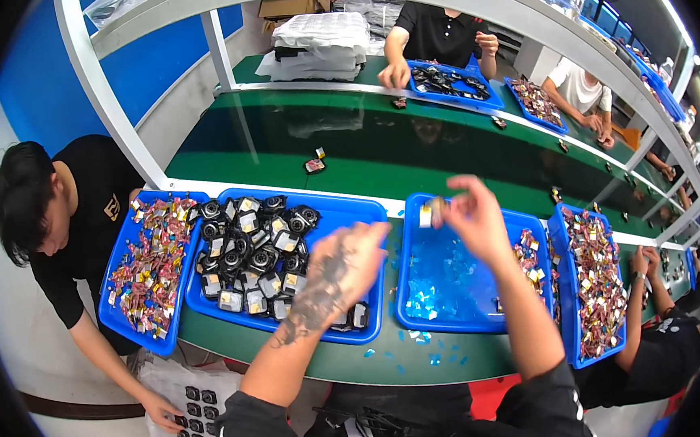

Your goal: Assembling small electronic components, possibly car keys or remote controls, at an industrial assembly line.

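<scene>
My right hand (473, 219) is raised over a blue tray (408, 296) strewn with small blue and silver scraps, and pinches a small gold-and-silver part (431, 211) at its fingertips. My left hand (339, 269) hovers over the right edge of another blue tray (366, 209) filled with several round black parts and small packets; its fingers look loosely curled and blurred, and I cannot make out anything in them.
A blue tray (106, 310) of shiny wrapped pieces sits at the far left, another (574, 349) at the right. A green conveyor belt (379, 164) runs behind, carrying a small part (314, 164). People work at my left, right and across the belt.
</scene>
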